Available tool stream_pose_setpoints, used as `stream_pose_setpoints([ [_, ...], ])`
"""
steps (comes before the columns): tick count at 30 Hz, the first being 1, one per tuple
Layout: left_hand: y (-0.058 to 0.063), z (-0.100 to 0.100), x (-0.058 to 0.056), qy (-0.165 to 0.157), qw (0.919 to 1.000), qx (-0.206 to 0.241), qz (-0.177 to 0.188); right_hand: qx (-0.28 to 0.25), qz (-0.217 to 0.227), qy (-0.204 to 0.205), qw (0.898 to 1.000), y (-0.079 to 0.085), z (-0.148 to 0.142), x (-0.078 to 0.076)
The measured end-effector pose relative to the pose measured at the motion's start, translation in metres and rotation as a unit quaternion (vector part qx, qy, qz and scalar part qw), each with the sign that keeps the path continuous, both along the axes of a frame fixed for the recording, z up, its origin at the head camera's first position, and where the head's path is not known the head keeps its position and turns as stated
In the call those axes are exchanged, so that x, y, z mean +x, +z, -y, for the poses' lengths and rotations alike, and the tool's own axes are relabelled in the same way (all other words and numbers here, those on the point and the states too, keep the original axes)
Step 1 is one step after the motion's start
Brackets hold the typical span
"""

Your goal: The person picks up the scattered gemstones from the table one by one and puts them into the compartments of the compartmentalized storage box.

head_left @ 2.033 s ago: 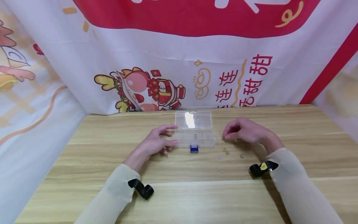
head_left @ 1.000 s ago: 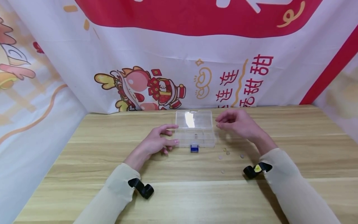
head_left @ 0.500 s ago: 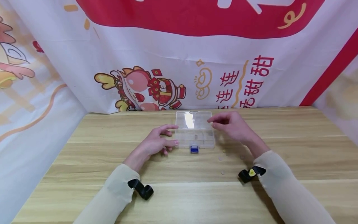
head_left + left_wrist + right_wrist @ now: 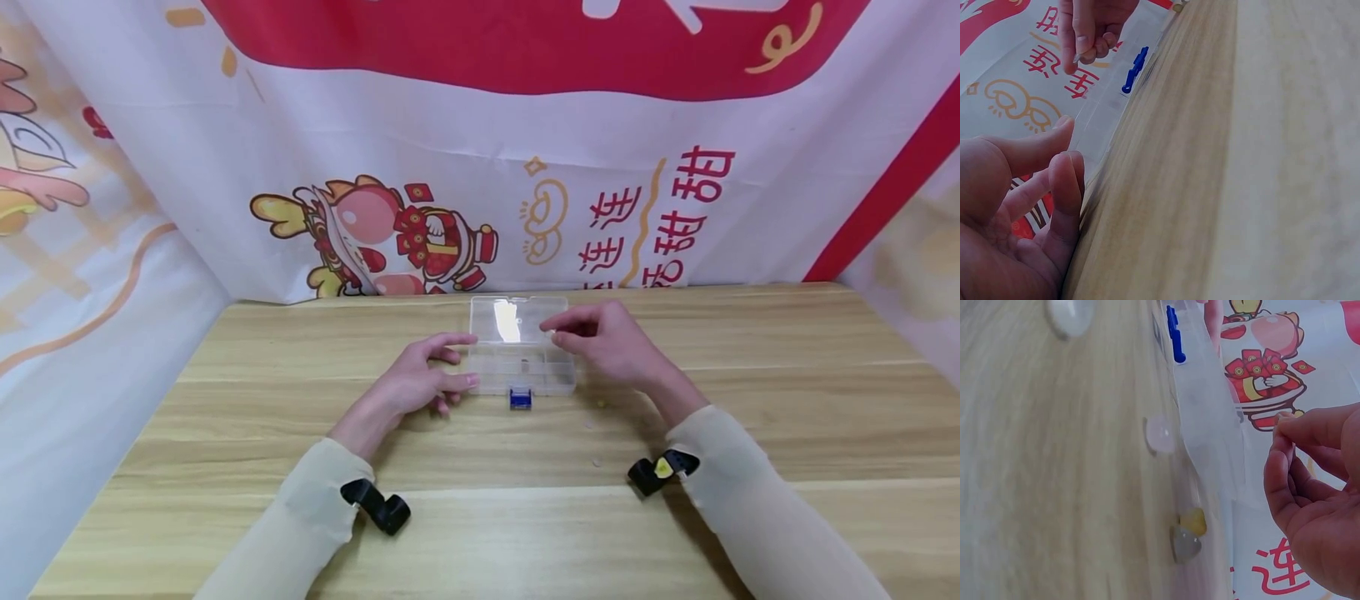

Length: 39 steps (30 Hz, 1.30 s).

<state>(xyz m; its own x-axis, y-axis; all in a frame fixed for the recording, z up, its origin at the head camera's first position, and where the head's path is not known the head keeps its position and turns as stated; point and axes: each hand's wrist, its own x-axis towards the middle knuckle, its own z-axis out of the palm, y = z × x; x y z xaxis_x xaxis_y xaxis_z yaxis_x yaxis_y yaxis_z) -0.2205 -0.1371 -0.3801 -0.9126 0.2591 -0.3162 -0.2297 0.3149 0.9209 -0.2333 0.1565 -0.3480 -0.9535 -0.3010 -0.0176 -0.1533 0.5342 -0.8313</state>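
Note:
A clear plastic compartment box point(image 4: 487, 382) lies on the table with its lid point(image 4: 483, 321) raised at the back and a blue latch point(image 4: 521, 398) in front. My left hand point(image 4: 423, 375) touches the box's left end, fingers loosely extended. Above the right compartments, my right hand point(image 4: 611, 342) pinches a small pale stone point(image 4: 1282, 417) between thumb and index finger. Inside the box sits one small brownish thing point(image 4: 525, 365). To the right and front lie a yellow stone point(image 4: 1194, 522), a grey one point(image 4: 1186, 544), a pinkish one point(image 4: 1160, 434) and a white one point(image 4: 1071, 315).
The wooden table point(image 4: 480, 533) runs back to a printed white and red cloth point(image 4: 420, 125). Another cloth hangs along the left side. Each sleeve carries a black wrist camera, on the left point(image 4: 386, 510) and right point(image 4: 652, 475).
My right hand has moved left from beside the box to over its right part, still pinching the small stone. My left hand and the box have stayed put.

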Motion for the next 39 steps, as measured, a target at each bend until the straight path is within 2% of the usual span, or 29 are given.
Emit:
stream_pose_setpoints([
  [6, 0.002, 0.004, 0.003, 0.006, 1.0, 0.002, 0.002, -0.005, 0.014, 0.004, 1.0, 0.001, 0.012, 0.0],
  [15, 0.001, 0.003, 0.002, 0.003, 1.0, 0.004, 0.003, -0.004, 0.009, 0.001, 1.0, -0.001, 0.024, 0.003],
  [39, 0.0, -0.001, 0.0, 0.003, 1.0, 0.003, 0.008, 0.054, 0.037, -0.011, 0.998, -0.003, 0.048, -0.002],
])
